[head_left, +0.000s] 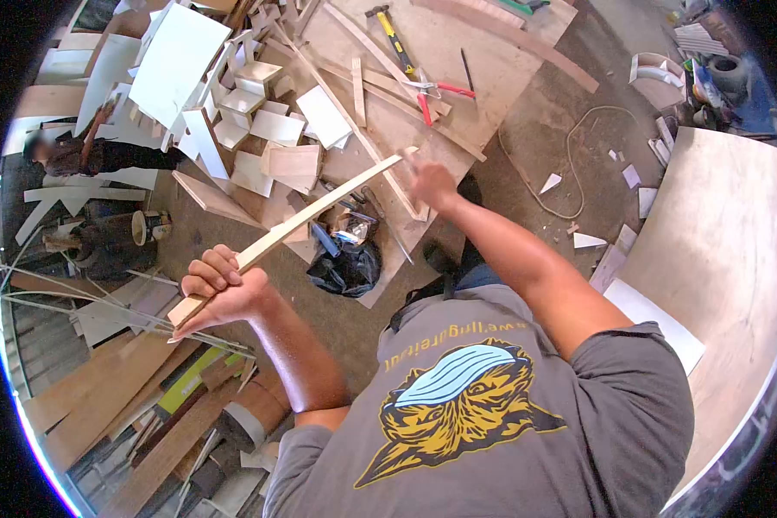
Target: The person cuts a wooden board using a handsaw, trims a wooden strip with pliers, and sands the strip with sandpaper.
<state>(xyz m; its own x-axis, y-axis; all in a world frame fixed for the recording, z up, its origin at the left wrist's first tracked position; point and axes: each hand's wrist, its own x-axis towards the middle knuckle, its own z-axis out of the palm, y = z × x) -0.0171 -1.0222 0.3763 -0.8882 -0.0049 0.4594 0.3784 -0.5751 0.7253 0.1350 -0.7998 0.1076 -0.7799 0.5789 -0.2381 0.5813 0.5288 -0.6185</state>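
My left hand (220, 289) is closed around the near end of a long, narrow wooden strip (319, 203), which slants up to the right in front of me. Near the strip's far end is my right hand (432, 183), smeared by motion. Its fingers look curled, but whether they grip the strip or something else cannot be made out. Below the strip, a black plastic bag (347, 268) lies by the corner of a wooden board, with small items around its mouth.
A hammer (393, 39), red-handled pliers (427, 91) and thin strips lie on the board (492, 65). Wood offcuts (276, 125) are heaped at upper left. Another person (104, 155) is at far left. A cord (570, 186) crosses the floor; a large curved panel (716, 250) stands right.
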